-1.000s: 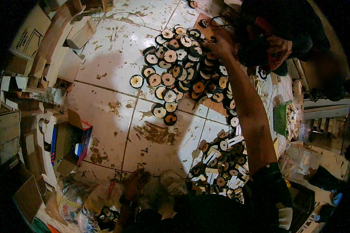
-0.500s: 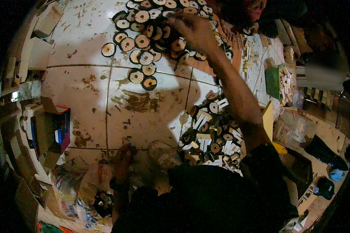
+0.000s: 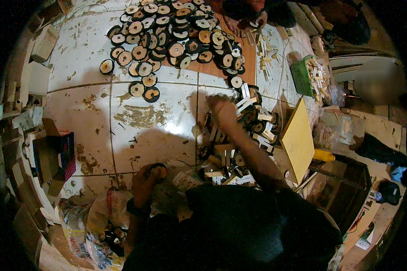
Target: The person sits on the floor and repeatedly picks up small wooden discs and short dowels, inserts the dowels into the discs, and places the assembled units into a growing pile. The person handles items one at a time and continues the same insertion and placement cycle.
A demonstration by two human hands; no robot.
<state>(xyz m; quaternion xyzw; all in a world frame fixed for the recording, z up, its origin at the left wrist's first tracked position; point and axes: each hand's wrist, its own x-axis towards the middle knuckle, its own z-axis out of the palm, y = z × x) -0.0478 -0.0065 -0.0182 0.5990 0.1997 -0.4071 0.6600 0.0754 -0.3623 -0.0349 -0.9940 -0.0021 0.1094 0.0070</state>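
Observation:
Near my body, my left hand (image 3: pixel 142 184) is closed around a small wooden wheel (image 3: pixel 159 171) with a dark rim; its round face shows at the fingertips. My right hand (image 3: pixel 224 110) reaches forward over the left edge of a heap of wooden wheel-and-stick pieces (image 3: pixel 257 126). Blur hides its fingers, and whether it holds anything does not show. Farther ahead lies a broad spread of round wooden wheels (image 3: pixel 176 49) with black rims and centre holes, some overlapping. A few stray wheels (image 3: pixel 150 94) lie at its near left side.
A yellow board (image 3: pixel 298 141) leans to the right of the heap. Beyond it stands a green basket (image 3: pixel 301 77) of wood sticks. An open box (image 3: pixel 59 156) is at the left, above plastic bags (image 3: pixel 83 226). Another person's foot (image 3: pixel 235 26) rests at the far side.
My right hand has come back from the wheel spread to the heap nearer me. A wheel now shows in my left hand. The whole view has shifted somewhat.

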